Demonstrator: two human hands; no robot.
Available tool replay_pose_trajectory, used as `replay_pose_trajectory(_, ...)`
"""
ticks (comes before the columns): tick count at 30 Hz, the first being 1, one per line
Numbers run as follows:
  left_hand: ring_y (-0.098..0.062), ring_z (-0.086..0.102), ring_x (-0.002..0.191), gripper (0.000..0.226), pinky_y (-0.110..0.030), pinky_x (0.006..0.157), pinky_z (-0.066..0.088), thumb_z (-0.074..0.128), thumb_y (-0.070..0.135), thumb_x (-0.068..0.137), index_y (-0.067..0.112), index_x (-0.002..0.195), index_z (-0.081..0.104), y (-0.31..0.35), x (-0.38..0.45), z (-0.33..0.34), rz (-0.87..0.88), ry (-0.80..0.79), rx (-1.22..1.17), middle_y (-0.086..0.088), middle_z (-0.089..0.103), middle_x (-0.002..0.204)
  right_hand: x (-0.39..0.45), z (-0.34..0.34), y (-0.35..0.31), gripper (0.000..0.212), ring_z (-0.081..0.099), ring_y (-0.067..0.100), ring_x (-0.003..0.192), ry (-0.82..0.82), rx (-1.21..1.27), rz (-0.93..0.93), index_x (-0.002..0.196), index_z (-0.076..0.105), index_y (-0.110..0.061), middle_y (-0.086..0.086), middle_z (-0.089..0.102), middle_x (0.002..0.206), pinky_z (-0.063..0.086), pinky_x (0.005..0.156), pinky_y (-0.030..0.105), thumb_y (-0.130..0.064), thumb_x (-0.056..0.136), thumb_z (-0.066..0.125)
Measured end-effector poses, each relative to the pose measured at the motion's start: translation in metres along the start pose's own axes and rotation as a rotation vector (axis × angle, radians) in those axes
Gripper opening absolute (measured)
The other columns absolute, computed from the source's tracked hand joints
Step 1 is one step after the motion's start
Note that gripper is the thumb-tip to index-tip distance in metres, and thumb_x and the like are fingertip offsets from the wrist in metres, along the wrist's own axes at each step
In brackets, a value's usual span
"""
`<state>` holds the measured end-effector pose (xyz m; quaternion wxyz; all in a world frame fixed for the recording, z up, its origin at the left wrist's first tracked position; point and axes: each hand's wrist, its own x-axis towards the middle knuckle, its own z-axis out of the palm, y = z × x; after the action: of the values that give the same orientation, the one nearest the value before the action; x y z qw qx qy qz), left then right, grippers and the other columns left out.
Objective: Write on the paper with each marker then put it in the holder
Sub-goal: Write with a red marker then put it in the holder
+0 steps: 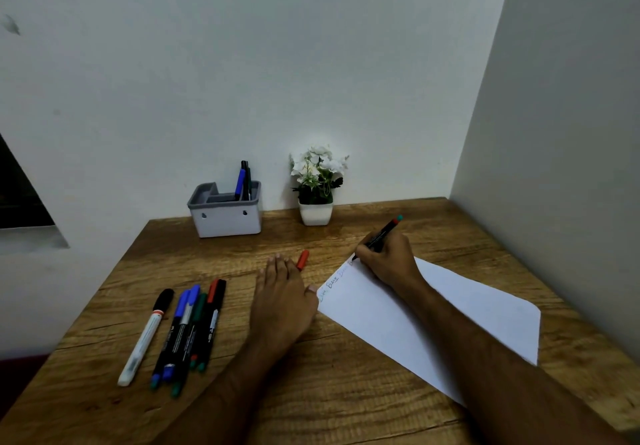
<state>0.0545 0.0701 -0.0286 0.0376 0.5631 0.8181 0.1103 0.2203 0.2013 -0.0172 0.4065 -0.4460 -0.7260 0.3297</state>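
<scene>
Near the tabletop's left edge lies a row of markers (pixel 187 334), and the grey holder (pixel 225 211) with two markers in it stands at the far edge. The left hand (pixel 282 301) rests flat, fingers straight, just left of the paper (pixel 450 313), a red cap (pixel 302 259) touching its fingertips. The right hand (pixel 388 259) grips a red marker (pixel 381 235), tip on the paper's far corner.

A wooden bench (pixel 346 392) with a coarse, visible grain and faint sheen carries a smooth, matt sheet of white paper (pixel 467 309) at right. At far left stands a matt grey plastic holder (pixel 227 218); beside it, a glossy white plastic-looking pot (pixel 316 213). Smooth plastic markers (pixel 187 330) lie at near left, before a matt painted wall (pixel 277 64).
</scene>
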Motion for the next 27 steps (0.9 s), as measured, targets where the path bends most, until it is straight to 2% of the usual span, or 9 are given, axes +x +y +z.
replay_pose_trajectory(8,-0.025,-0.002,0.152,0.071,-0.041,0.124,0.0,0.028,0.046,0.101,0.005,0.156,0.007,-0.0005,-0.0009,-0.0005,0.004,0.007,-0.006,-0.014,0.003,0.165,0.0009,0.0003,0.0001,0.009,0.06,0.0,0.057,0.006,-0.016,0.003,0.073,0.072,-0.008,-0.001,0.069,0.066,0.044,0.052,0.014,-0.009,0.082,0.072)
replay_pose_trajectory(12,-0.026,-0.001,0.152,0.071,-0.043,0.124,0.001,0.028,0.045,0.102,0.004,0.156,0.008,0.0004,-0.0021,-0.002,0.011,0.001,-0.001,-0.014,0.004,0.164,0.0002,0.0005,0.0009,0.015,0.057,0.001,0.055,0.04,-0.015,0.013,0.068,0.066,-0.013,-0.005,0.064,0.06,0.04,0.051,0.015,-0.01,0.082,0.071)
replay_pose_trajectory(20,-0.025,0.0,0.152,0.071,-0.042,0.124,0.001,0.027,0.046,0.102,0.004,0.156,0.008,0.0006,-0.0028,-0.0028,0.012,0.001,0.005,-0.015,0.005,0.164,-0.0015,0.0003,-0.0025,0.015,0.058,-0.002,0.052,0.026,0.005,0.009,0.068,0.067,-0.012,-0.007,0.064,0.059,0.041,0.051,0.013,-0.005,0.082,0.07)
replay_pose_trajectory(27,-0.025,0.0,0.152,0.072,-0.041,0.124,0.0,0.028,0.046,0.102,0.004,0.156,0.008,-0.0003,-0.0034,-0.0028,0.013,-0.001,-0.004,-0.015,0.005,0.164,0.0007,0.0005,-0.0012,0.018,0.058,0.0,0.05,0.062,0.04,0.08,0.067,0.066,-0.013,-0.005,0.064,0.057,0.043,0.053,0.021,-0.009,0.084,0.068)
